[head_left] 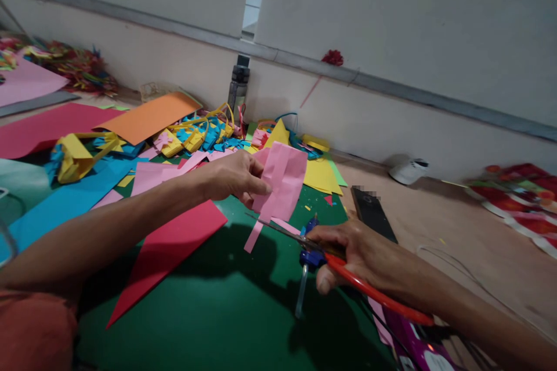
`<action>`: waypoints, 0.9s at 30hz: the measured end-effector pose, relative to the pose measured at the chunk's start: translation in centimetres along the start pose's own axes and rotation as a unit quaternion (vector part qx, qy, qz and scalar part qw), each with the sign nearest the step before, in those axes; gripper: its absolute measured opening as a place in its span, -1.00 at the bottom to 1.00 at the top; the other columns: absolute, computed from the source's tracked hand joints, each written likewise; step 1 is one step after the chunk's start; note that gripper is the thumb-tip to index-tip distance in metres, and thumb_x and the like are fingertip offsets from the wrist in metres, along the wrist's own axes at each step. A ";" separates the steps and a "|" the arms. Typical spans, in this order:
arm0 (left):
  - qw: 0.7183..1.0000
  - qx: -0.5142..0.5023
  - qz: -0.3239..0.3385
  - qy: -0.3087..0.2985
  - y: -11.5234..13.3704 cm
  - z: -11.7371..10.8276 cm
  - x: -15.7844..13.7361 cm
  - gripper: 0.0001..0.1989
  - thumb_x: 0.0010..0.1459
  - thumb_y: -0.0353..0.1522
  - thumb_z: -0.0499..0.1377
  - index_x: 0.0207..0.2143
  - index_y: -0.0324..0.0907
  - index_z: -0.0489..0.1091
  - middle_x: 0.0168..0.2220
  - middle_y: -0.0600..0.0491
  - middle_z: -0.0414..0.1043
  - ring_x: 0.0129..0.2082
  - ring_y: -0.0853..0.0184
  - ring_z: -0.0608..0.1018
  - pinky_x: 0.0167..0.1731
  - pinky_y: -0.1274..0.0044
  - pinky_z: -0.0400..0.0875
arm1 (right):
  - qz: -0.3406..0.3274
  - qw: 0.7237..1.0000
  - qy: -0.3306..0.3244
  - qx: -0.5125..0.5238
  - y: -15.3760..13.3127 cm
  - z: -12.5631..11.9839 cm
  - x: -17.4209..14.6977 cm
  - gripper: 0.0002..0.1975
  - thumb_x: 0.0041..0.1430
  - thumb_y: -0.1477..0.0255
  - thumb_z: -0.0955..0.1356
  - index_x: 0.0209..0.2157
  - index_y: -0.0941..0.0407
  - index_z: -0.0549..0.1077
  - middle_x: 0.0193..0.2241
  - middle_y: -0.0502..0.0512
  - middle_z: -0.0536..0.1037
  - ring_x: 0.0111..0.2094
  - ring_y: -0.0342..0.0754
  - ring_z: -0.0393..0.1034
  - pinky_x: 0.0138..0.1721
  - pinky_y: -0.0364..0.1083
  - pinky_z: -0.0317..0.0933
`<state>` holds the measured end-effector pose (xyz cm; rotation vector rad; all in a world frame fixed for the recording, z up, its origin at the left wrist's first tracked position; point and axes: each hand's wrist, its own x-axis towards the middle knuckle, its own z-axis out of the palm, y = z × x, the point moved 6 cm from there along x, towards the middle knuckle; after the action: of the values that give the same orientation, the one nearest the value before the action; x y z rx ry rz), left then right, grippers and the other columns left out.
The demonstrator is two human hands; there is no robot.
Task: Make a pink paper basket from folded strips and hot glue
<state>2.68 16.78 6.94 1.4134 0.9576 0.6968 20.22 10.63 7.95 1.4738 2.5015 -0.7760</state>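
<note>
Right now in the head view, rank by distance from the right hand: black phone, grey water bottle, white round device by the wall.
1. Black phone, just beyond the right hand.
2. White round device, farther right, at the wall.
3. Grey water bottle, far back left.

A large sheet (226,313) covers the lower middle of the frame, and the left hand (232,177) sits at centre above it, pinching a folded paper (282,182) just to its right. Below and right of that paper, the right hand (354,252) grips scissors (304,243) whose blades point up-left, touching the paper's lower edge. A phone (373,214) lies right of the paper, near the right hand. Paper scraps (191,136) pile up behind the left hand. A bottle (238,87) stands against the wall (391,29) at upper centre.
</note>
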 end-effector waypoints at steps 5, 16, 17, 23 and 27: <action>0.999 -0.033 0.009 0.022 0.2 -0.5 -0.1 -0.90 -0.11 -0.57 0.18 -0.62 -0.31 0.42 -0.67 0.12 0.40 -0.71 0.51 0.43 -0.68 0.71 0.32 | 0.016 0.998 -0.028 -0.058 -1.3 0.3 0.4 -0.76 -0.08 0.22 0.42 -0.52 0.09 0.40 -0.66 -0.08 0.36 -0.56 -0.14 0.21 -0.55 -0.18 -0.05; 0.973 -0.209 0.084 0.058 2.0 -0.1 -2.0 -0.86 -0.13 -0.47 0.26 -0.52 -0.32 0.32 -0.65 0.15 0.32 -0.69 0.51 0.41 -0.63 0.66 0.35 | -0.099 0.978 0.101 -0.151 -6.0 3.6 9.8 -0.78 0.10 0.44 0.31 -0.17 0.12 0.41 -0.27 0.11 0.53 -0.25 -0.01 0.40 -0.28 -0.09 0.20; 0.970 -0.221 0.082 0.051 1.9 0.1 -2.0 -0.83 -0.14 -0.46 0.27 -0.53 -0.31 0.30 -0.66 0.16 0.31 -0.69 0.52 0.40 -0.63 0.66 0.35 | -0.107 0.977 0.108 -0.148 -6.4 3.8 10.5 -0.76 0.09 0.42 0.34 -0.16 0.12 0.41 -0.22 0.11 0.51 -0.22 -0.01 0.40 -0.24 -0.08 0.23; 0.966 -0.249 0.070 -0.008 1.2 1.7 -2.0 -0.78 -0.17 -0.44 0.30 -0.43 -0.33 0.35 -0.58 0.08 0.41 -0.58 0.42 0.50 -0.52 0.59 0.43 | -0.084 0.969 0.197 -0.122 -4.7 2.0 8.9 -0.71 0.19 0.32 0.31 -0.08 0.14 0.38 -0.11 0.14 0.45 -0.16 0.00 0.38 -0.18 0.02 0.30; 0.964 -0.261 0.044 -0.023 0.2 2.8 -1.5 -0.78 -0.19 -0.45 0.30 -0.43 -0.34 0.35 -0.56 0.05 0.43 -0.60 0.43 0.49 -0.54 0.60 0.41 | -0.047 0.950 0.290 -0.104 -1.5 -0.3 3.0 -0.78 0.24 0.40 0.22 -0.22 0.15 0.46 -0.28 0.15 0.54 -0.25 -0.01 0.42 -0.26 -0.05 0.28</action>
<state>4.37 14.10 7.10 1.0005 0.6146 0.9019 17.48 12.54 7.69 1.7021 2.9617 -0.0671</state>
